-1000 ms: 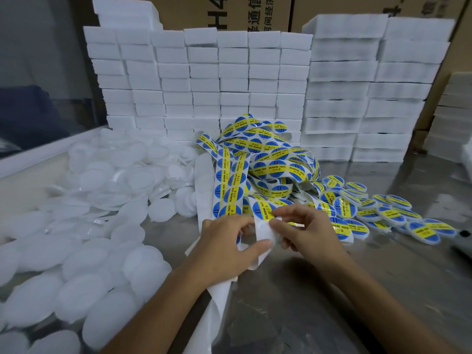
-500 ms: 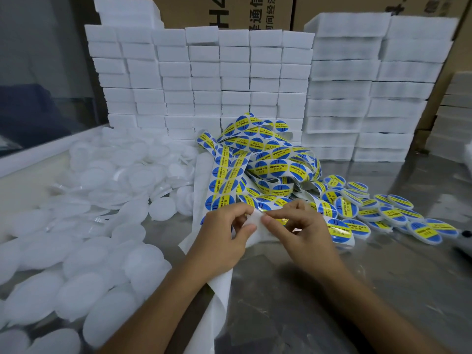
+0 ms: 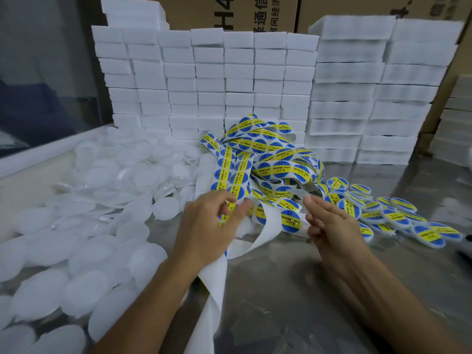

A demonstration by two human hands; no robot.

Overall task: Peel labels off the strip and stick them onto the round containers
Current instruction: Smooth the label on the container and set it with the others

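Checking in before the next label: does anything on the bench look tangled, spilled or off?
The label strip lies in a tangled heap, loops crossing, and its spent backing trails off the near edge. Nothing looks spilled or damaged.

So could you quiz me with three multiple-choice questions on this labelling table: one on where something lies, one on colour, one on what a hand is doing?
1. Where do the labelled containers lie?
A. right of the label strip
B. left of it
C. on top of the white boxes

2. What colours are the labels?
A. red and white
B. blue and yellow
C. green and black

3. What is the left hand doing?
A. lying flat on the metal table
B. lifting a box
C. gripping the label strip

Answers: 1 A, they sit in a cluster on the right, while the plain containers lie left. 2 B, each has blue round a yellow band. 3 C, its fingers curl round the strip.
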